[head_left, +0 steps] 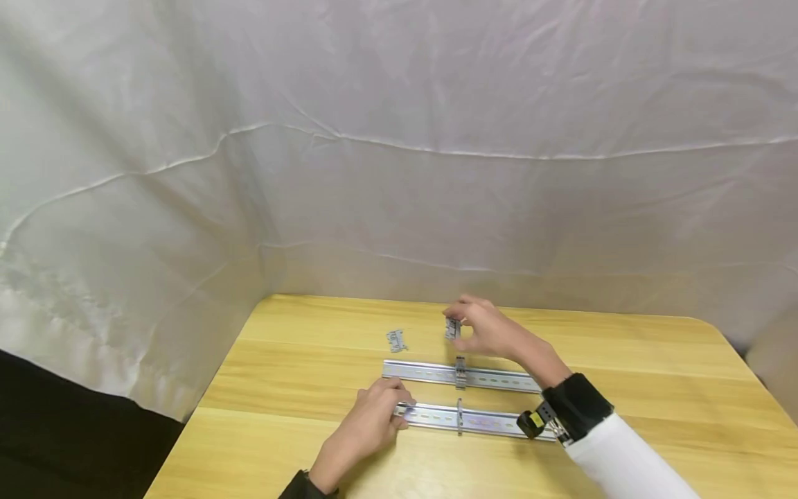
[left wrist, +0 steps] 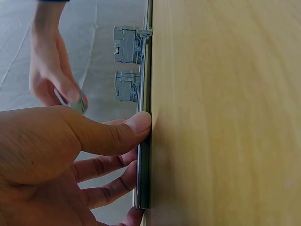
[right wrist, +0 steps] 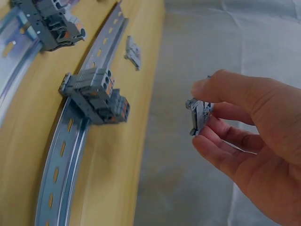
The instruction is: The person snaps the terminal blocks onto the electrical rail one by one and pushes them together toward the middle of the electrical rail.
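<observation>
A white sleeve (head_left: 630, 457) lies right of the near rail (head_left: 476, 418), whose left end the left hand (head_left: 374, 416) grips, while beyond it the right hand (head_left: 492, 330) pinches a gray terminal block (head_left: 450, 328), long axis crosswise to that rail, one end toward it.

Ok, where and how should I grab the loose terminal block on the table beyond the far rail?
Pinch its opposite outer edges, probably best from straight above: the loose terminal block appears to lie flat on the table, broad face up, leaving its thin rim to hold. The far rail sits on its near side, so avoid a low approach from there.
</observation>
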Motion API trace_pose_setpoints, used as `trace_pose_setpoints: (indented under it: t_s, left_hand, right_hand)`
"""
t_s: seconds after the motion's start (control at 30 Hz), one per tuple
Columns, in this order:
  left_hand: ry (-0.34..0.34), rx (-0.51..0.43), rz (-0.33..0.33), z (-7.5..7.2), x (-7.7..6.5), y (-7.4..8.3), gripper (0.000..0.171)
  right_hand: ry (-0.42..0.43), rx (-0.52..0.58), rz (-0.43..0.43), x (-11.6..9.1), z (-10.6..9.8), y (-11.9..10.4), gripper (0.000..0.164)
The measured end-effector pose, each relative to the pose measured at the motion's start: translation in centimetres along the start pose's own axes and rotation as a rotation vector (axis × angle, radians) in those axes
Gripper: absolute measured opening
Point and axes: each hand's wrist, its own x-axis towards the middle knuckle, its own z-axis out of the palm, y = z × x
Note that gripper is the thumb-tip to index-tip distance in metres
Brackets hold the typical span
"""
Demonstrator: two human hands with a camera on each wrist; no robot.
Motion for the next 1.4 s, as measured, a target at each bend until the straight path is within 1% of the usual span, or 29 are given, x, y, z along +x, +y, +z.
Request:
trace_pose_setpoints:
  t_s: [0.17,0.27,0.37,0.4,0.5,0.6,0.73,0.87,0.97,1.2,1.4]
  left_hand:
    - [-0.004,-0.005,0.0,-0.1,0.0,-0.2,0.027]
    - [-0.012,-0.008,-0.011,-0.1,0.0,-0.4,0.027]
    - [-0.016,-0.015,-0.02,-0.2,0.0,-0.6,0.026]
    - [-0.016,-0.019,-0.023,-0.2,0.0,-0.6,0.026]
    - [-0.014,-0.023,-0.025,-0.3,0.0,-0.8,0.025]
    - [-0.006,-0.02,-0.015,-0.2,0.1,-0.9,0.026]
    - [0.004,-0.011,0.005,0.0,0.3,-0.8,0.026]
    - [-0.006,-0.003,-0.002,0.1,0.3,-0.8,0.026]
    - [-0.02,-0.004,-0.015,0.1,0.4,-0.8,0.026]
    - [-0.025,-0.014,-0.021,-0.1,0.4,-0.8,0.026]
    - [-0.031,-0.023,-0.032,-0.1,0.3,-0.8,0.025]
  right_hand:
    - [0.033,0.005,0.022,-2.6,-0.7,0.3,0.047]
    - [0.064,0.006,0.002,-4.0,-0.6,0.5,0.045]
    - [0.102,0.025,-0.047,-5.1,-0.2,0.7,0.042]
    - [0.113,0.042,-0.063,-5.5,0.0,0.7,0.042]
    - [0.143,0.093,-0.071,-6.5,0.6,0.7,0.042]
    - [0.163,0.151,-0.044,-7.8,1.3,0.9,0.044]
    - [0.175,0.225,0.016,-9.4,1.9,1.3,0.046]
    - [0.188,0.294,0.059,-10.9,2.4,1.7,0.047]
    - [0.191,0.32,0.088,-11.9,2.6,2.2,0.047]
    - [0.137,0.382,0.161,-14.3,2.7,3.4,0.049]
    - [0.083,0.414,0.197,-15.7,2.3,4.4,0.048]
